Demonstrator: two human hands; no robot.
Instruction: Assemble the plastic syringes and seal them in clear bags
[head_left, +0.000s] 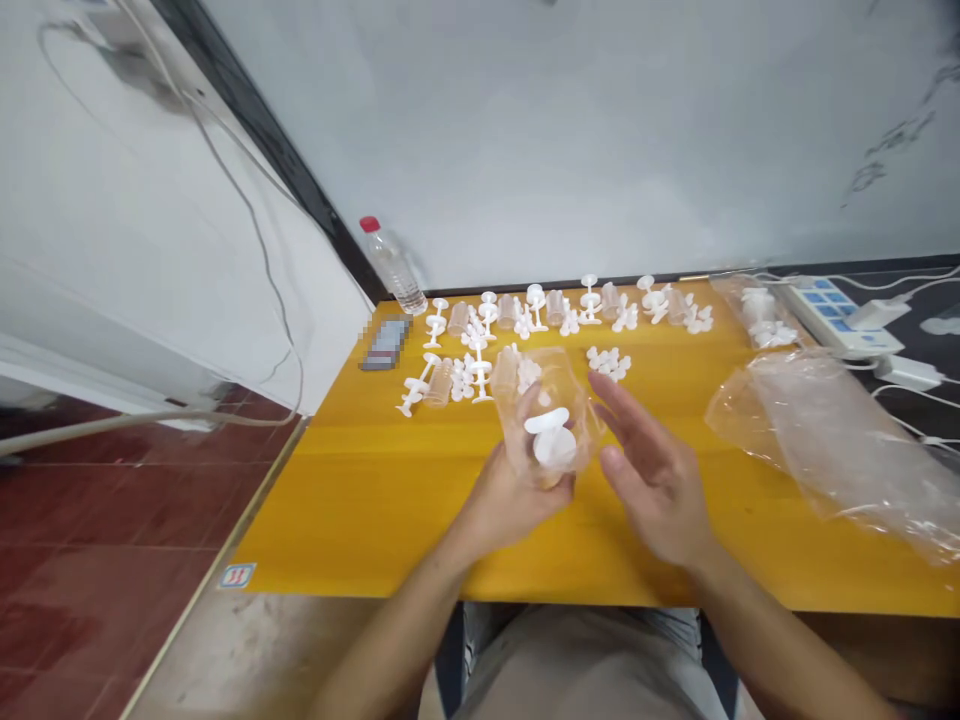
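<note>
Clasping a clear plastic bag [568, 378] by its lower part in the left hand [517, 502], holding it over the yellow tabletop [345, 520] with white disc-shaped pieces [555, 446] showing inside. Spreading the thumb and fingers of the right hand [660, 478] just beside the bag, touching or not being impossible to tell. Facing clear plastic cups [439, 384] and white disc-ended spindles [436, 326] beyond.

so the clear plastic bag [576, 388] was kinda crinkled and puffed out, held up in midair, with white plastic bits [555, 448] (two roundish faces showed through) at its near end.
</note>
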